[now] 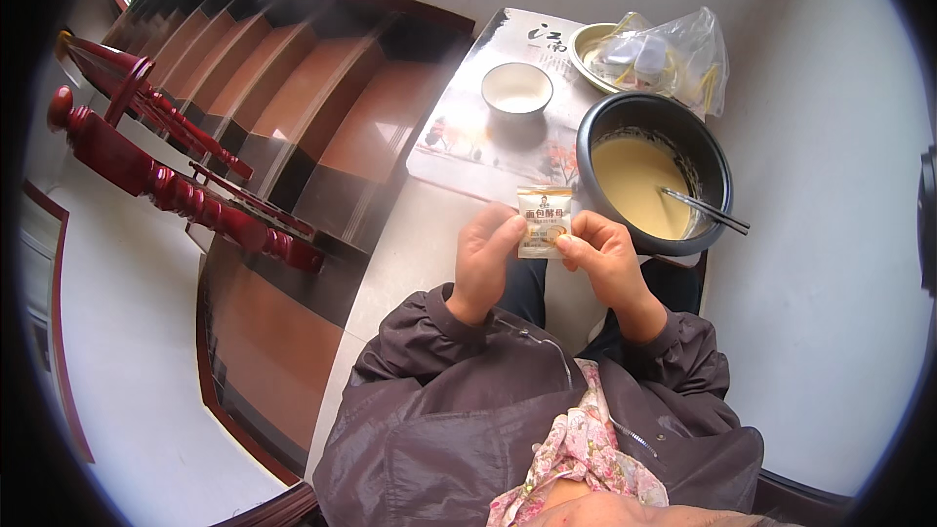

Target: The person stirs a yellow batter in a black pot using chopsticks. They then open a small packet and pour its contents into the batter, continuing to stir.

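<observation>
A small printed sachet of bread yeast (544, 222) is held upright between both hands in front of the near table edge. My left hand (486, 256) pinches its left edge, thumb on the front. My right hand (606, 258) pinches its lower right edge. Just beyond my right hand stands a dark round pot (590, 192) with pale yellow batter (634, 179) inside. A pair of chopsticks (706, 211) leans in the batter and over the pot's right rim. To the pot's left is a small white bowl (517, 88), which looks empty.
The low table (457, 124) has a printed top. At its back right, a larger bowl (582, 42) holds a clear plastic bag (688, 58) with items in it. A tiled staircase (293, 95) and a red wooden banister (183, 194) lie to the left; a white wall (820, 219) is on the right.
</observation>
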Demonstrator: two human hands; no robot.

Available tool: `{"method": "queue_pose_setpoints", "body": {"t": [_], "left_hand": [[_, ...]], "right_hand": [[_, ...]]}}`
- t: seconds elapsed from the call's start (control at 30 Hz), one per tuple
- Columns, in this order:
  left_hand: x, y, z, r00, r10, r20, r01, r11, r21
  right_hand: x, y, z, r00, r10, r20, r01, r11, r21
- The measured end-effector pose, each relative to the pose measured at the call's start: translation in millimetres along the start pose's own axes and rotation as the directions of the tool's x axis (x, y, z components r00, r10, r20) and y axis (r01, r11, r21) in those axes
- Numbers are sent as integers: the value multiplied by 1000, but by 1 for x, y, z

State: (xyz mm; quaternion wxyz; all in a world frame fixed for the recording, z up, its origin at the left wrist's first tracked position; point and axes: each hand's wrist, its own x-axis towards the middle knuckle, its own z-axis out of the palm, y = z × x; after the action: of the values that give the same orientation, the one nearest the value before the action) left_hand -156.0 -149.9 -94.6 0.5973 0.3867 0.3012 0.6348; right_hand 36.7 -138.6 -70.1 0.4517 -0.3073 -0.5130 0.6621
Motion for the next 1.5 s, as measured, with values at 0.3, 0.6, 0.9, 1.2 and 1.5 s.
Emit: {"method": "queue_pose_setpoints", "body": {"t": [0.3, 0.6, 0.9, 1.2, 1.5], "left_hand": [[-4, 5, 5, 999, 39, 10, -39, 999, 12], [-4, 2, 7, 994, 110, 14, -111, 992, 52], [-4, 2, 8, 992, 124, 10, -124, 991, 51], [-4, 1, 7, 992, 123, 2, -123, 992, 35], [-4, 0, 7, 995, 102, -11, -102, 994, 34]], "right_hand": [[-5, -3, 1, 1000, -1, 2, 1, 1000, 0], [-6, -1, 1, 1000, 7, 3, -7, 1000, 13], [-5, 0, 1, 1000, -1, 13, 1, 999, 41], [-5, 1, 2, 1000, 21, 3, -21, 998, 55], [-5, 1, 2, 999, 35, 6, -35, 997, 71]]}}
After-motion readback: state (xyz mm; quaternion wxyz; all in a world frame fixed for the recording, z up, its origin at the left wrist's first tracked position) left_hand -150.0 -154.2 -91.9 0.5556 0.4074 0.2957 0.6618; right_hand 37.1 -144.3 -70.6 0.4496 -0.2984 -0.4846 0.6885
